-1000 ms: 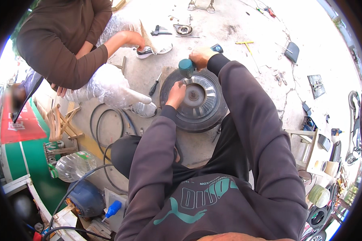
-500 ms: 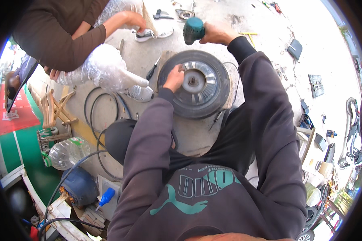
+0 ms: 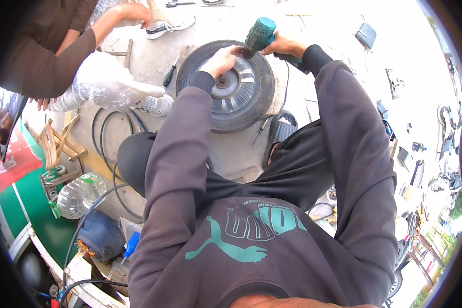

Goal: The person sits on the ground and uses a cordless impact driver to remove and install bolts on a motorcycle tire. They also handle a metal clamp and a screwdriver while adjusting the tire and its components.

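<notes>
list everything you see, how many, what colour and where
wheel: one, black and silver, top centre
power tool: one, teal, over wheel's upper edge
screwdriver: one, black-handled, left of wheel
coiled hose: count unclear, black, left
wooden stool: one, tan, left
jug: one, clear, lower left
tank: one, blue, below jug
flat panel: one, dark, upper right
co-worker: one, brown-sleeved, upper left
distant clutter: uncountable, mixed, right
left grip: one, dark-sleeved, by tool's nose
right grip: one, dark-sleeved, on tool's handle

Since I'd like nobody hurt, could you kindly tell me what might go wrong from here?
The left hand is close to the working end of the teal power driver, so it might get nicked if the tool spins. The black-handled screwdriver lying beside the wheel could roll underfoot.
</notes>
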`<control>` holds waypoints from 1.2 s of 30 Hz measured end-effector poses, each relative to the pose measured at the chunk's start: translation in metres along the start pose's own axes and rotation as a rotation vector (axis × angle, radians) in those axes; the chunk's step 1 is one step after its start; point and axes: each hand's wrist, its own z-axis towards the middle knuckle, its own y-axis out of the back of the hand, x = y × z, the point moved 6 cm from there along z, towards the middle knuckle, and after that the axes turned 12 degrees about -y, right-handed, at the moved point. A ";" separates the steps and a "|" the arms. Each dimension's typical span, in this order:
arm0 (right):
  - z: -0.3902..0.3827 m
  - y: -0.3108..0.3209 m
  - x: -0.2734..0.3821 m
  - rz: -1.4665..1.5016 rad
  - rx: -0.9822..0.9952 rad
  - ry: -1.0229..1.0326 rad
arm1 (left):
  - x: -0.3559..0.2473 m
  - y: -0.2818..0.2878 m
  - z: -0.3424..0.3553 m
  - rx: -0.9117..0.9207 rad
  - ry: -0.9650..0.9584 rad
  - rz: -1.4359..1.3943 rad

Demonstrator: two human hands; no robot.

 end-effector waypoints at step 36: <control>-0.004 -0.058 0.078 -0.447 -0.179 0.231 | -0.085 0.039 -0.006 -0.736 -0.268 -0.085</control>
